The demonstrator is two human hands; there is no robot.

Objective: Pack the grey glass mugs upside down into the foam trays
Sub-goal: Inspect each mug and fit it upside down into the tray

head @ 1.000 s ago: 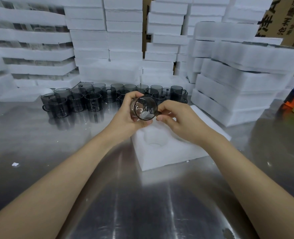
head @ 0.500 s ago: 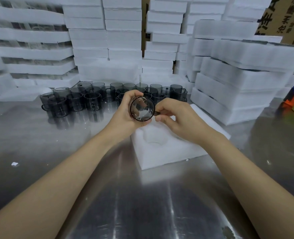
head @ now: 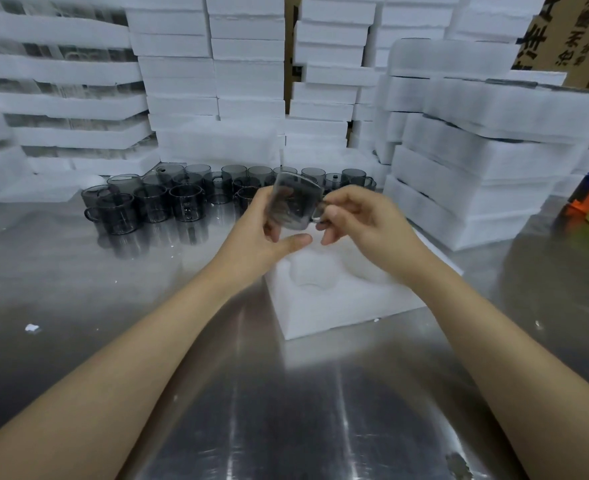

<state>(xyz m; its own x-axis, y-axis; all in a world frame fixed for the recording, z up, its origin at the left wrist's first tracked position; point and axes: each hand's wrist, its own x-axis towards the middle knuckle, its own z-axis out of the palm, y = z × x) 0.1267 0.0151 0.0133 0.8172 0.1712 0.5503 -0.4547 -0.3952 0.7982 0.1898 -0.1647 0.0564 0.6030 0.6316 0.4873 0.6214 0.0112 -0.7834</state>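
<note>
Table: a steel table (head: 286, 410), both bare forearms stretched out over it.
Tray: a white foam tray (head: 320, 317) lies flat on the table below the hands, its round wells facing up.
Mug: a grey glass mug (head: 295, 202) is held in the air just above the tray's far part. It is seen side-on, its long axis near upright and leaning slightly, the handle pointing right. Blur hides which end is up.
Left hand: the left hand (head: 262, 237) cradles the mug's body, fingers behind and thumb beneath.
Right hand: the right hand (head: 365, 220) pinches the handle.
Beyond: more mugs (head: 182, 199) stand mouth up to the left, before foam stacks (head: 244, 81).
</note>
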